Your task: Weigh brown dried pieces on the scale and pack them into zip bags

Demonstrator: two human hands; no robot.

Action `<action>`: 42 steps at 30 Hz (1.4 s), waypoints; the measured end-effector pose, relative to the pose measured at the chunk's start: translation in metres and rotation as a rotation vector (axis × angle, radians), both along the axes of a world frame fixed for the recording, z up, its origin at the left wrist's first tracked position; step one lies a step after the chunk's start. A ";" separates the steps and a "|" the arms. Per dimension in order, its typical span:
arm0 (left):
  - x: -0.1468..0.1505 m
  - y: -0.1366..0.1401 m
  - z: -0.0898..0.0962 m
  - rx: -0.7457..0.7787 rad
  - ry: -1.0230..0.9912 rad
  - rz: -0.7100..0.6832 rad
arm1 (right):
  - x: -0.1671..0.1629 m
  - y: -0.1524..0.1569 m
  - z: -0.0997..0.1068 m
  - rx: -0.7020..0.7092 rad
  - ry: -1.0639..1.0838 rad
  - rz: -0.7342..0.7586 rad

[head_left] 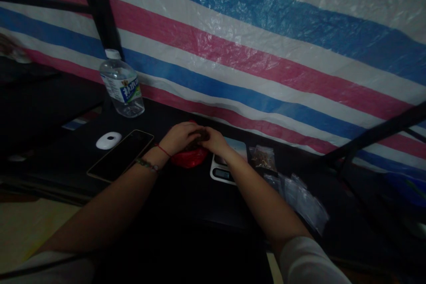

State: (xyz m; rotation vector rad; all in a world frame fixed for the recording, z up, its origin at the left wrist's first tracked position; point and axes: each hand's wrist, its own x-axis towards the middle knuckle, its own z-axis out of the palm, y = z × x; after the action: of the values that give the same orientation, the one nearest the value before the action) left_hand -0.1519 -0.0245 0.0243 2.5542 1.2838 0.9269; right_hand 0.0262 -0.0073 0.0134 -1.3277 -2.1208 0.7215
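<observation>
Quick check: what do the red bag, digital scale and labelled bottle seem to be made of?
Red bag: probably thin glossy plastic, given its shine and soft shape. Digital scale: likely smooth white plastic around the display; the reflective top could be metal or glass. Labelled bottle: likely clear plastic, being see-through with glossy highlights.

My bare forearms (262, 199) slant forward and inward, my left hand (181, 136) and right hand (215, 140) close together, fingers bent (the left's back faces up).
</observation>
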 end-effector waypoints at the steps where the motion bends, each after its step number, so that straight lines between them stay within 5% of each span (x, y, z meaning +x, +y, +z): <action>1: 0.001 0.000 0.000 -0.013 0.006 -0.006 | -0.003 0.000 -0.001 -0.005 0.004 0.005; 20: -0.010 0.004 -0.004 0.069 -0.201 0.044 | -0.005 0.000 0.004 0.009 0.089 -0.066; 29: -0.015 0.012 -0.012 -0.001 0.001 0.117 | 0.057 -0.018 0.008 0.113 0.057 -0.148; 35: -0.015 0.016 -0.017 -0.045 0.102 0.120 | 0.107 -0.031 -0.006 0.144 0.068 -0.254; 42: -0.012 0.017 -0.021 -0.061 0.211 0.078 | 0.129 -0.035 -0.011 0.126 -0.011 -0.310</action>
State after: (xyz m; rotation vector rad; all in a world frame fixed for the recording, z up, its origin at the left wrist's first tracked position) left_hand -0.1636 -0.0074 0.0036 2.6287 1.4512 0.6327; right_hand 0.1549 -0.0427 0.0027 -1.5448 -1.8745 0.4462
